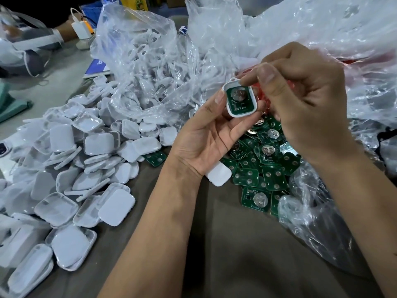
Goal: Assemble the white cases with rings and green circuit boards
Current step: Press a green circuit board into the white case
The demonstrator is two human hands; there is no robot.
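My left hand [206, 134] holds a white case [231, 110] between thumb and fingers, its open side facing me. A green circuit board [239, 100] with a round metal battery clip sits inside it. My right hand [300, 100] hovers over the case's top right corner, thumb and curled fingers pinching the case edge there. A pile of loose green circuit boards [266, 166] lies on the table below my hands. A large heap of white case halves [86, 160] spreads over the left side. One white case half [219, 174] lies under my left wrist.
A clear plastic bag [146, 61] full of white ring parts stands behind the heap. More crumpled clear bags [322, 29] fill the right side, one with red pieces inside. Another person's arm [64, 31] and a white bottle [80, 29] are at the far left.
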